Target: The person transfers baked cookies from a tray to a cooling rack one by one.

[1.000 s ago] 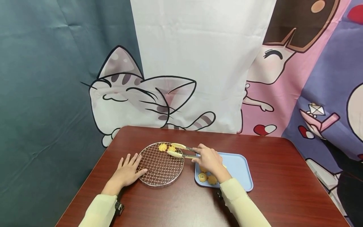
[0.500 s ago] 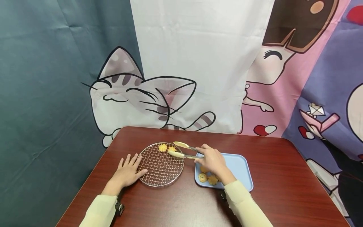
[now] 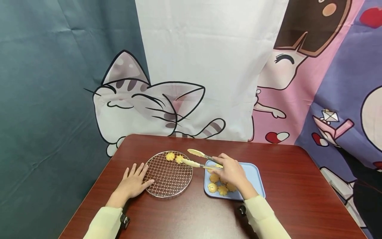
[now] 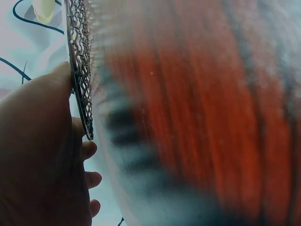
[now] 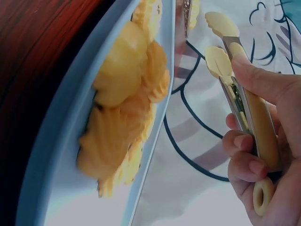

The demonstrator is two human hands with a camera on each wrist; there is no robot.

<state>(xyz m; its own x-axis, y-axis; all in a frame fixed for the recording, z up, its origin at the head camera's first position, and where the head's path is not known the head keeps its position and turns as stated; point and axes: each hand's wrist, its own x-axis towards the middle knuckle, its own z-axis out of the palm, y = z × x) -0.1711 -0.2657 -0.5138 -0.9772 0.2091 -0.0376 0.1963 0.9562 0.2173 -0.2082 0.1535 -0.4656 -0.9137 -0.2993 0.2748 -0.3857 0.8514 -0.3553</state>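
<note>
Cookies on tray — partly behind right hand

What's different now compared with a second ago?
The right hand, holding the tongs, has moved to the right, drawing their tips back from the two cookies on the wire rack. Nothing was visibly picked up or let go. The cookies stay on the rack's far side, and the left hand stays at its left edge.

Your right hand gripped yellow tongs at frame right; cookies lay on a blue tray left of centre.
</note>
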